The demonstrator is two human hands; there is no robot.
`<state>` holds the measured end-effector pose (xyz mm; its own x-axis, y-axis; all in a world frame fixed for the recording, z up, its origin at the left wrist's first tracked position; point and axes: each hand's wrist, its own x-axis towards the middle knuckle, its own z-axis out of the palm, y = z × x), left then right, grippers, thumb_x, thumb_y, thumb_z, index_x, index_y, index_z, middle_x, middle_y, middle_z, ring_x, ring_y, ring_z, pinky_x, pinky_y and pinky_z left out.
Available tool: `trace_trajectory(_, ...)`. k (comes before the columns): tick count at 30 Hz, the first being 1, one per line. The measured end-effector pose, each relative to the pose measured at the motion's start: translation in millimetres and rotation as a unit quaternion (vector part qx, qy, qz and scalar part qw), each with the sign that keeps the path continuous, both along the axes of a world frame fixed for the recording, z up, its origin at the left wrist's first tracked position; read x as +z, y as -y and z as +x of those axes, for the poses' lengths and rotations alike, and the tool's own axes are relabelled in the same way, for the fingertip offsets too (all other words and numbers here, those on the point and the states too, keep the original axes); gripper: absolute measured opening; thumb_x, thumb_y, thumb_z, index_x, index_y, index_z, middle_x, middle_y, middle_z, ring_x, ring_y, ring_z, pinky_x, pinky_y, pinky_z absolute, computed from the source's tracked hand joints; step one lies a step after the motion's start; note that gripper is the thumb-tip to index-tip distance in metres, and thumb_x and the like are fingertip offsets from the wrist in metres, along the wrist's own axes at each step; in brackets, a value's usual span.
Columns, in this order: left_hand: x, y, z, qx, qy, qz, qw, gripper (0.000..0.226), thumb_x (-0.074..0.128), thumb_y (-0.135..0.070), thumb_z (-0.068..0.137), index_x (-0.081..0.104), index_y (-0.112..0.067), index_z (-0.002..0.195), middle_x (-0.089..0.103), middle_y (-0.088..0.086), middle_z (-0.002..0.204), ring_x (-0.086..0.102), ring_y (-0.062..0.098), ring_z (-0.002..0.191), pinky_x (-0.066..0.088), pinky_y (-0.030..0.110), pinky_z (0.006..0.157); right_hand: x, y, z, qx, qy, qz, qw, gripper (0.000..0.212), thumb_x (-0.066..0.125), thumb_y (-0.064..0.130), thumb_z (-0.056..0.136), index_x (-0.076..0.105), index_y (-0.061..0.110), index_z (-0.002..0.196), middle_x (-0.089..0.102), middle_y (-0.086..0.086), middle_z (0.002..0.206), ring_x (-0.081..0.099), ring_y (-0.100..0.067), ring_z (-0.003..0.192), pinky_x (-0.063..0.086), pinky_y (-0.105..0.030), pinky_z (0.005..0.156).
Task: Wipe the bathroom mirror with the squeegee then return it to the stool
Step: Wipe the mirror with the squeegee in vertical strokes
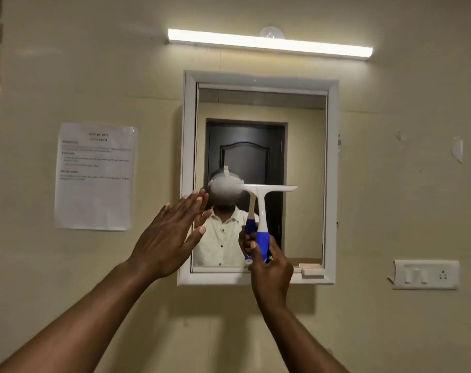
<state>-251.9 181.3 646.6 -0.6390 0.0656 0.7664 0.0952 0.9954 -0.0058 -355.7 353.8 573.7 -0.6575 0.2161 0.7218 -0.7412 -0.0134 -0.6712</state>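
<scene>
The right hand (269,267) is clenched around the blue grip of the squeegee (264,211), low on the handle, thumb laid across its front. The squeegee stands upright, its white neck rising from the fist to the crossbar blade, which sits level against the mirror (304,157) about mid-height, right of centre. The handle's reflection shows just to its left in the glass.

The left hand (172,235) is released, grasping nothing: fingers straight and close together, palm turned toward the wall, raised over the mirror's left frame edge with the fingertips reaching in front of the glass. Whether it touches the frame cannot be told. It is near the squeegee's blade end but apart from it, left of and level with the handle.

A tube light (269,44) glows above the mirror, a printed sheet (94,176) hangs on the wall to the left, and a switch plate (425,274) sits to the lower right.
</scene>
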Motion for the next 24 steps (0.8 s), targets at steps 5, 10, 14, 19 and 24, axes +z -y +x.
trace_trajectory(5,-29,3,5,0.008,0.034,0.021,0.999,0.071,0.006,-0.061,0.083,-0.007,-0.033,0.148,-0.012,-0.020,0.153,-0.011,-0.004,0.140,-0.003,0.027,0.117,-54,-6,12,0.005,0.023,0.002,1.000,0.019,0.065,0.031,0.087,0.061,0.048,0.096,0.063,0.002,0.072,0.062,-0.023,0.065,0.056,-0.038,0.065)
trace_trajectory(10,-55,7,12,0.025,0.062,0.032,0.997,0.075,0.007,-0.061,0.083,0.000,-0.028,0.149,-0.009,-0.016,0.154,-0.010,-0.005,0.138,-0.004,0.026,0.115,-100,-11,25,-0.019,0.069,0.018,0.997,0.007,0.062,0.037,0.083,0.059,0.038,0.077,0.055,-0.002,0.065,0.056,-0.033,0.058,0.051,-0.050,0.060)
trace_trajectory(14,-74,8,16,0.034,0.083,0.047,0.995,0.069,0.016,-0.053,0.088,0.002,-0.025,0.150,-0.004,-0.011,0.158,-0.005,-0.001,0.142,-0.002,0.029,0.116,-123,-10,36,-0.029,0.107,0.025,0.993,0.011,0.062,0.041,0.080,0.059,0.051,0.076,0.056,0.000,0.066,0.059,-0.035,0.061,0.053,-0.049,0.061)
trace_trajectory(19,-88,9,21,0.035,0.096,0.051,0.993,0.069,0.015,-0.054,0.088,0.001,-0.026,0.150,-0.005,-0.012,0.158,-0.006,-0.002,0.141,-0.002,0.029,0.117,-145,-14,42,-0.032,0.135,0.026,0.990,0.018,0.066,0.031,0.083,0.060,0.048,0.078,0.057,-0.006,0.067,0.059,-0.037,0.061,0.054,-0.048,0.061)
trace_trajectory(24,-96,14,26,0.036,0.097,0.048,0.993,0.075,0.007,-0.062,0.083,-0.001,-0.028,0.149,-0.010,-0.017,0.154,-0.010,-0.006,0.137,-0.003,0.027,0.116,-156,-17,45,-0.029,0.165,0.022,0.986,0.017,0.069,0.024,0.084,0.064,0.031,0.099,0.056,-0.003,0.067,0.061,-0.036,0.062,0.055,-0.048,0.064)
